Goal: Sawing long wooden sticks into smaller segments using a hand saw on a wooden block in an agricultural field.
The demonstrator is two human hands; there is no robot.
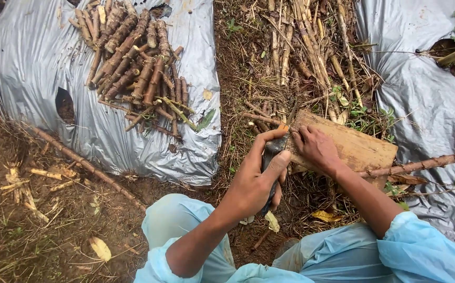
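Note:
My left hand (256, 181) is closed around a dark-handled knife (270, 154), whose blade end points up toward the corner of a wooden board (361, 149). My right hand (316, 149) presses down on the near end of a long brown stem (421, 163) that lies across the board and runs out to the right. Both hands meet at the board's left corner, where a short orange-tipped bit of stem (282, 127) shows. The knife's blade is mostly hidden by my fingers.
A heap of short cut stems (133, 63) lies on a grey plastic sheet (33, 57) at upper left. Another grey sheet (426, 99) covers the right. Dry stalks (301, 47) litter the soil strip between. A long bare stem (88, 167) lies on the ground at left.

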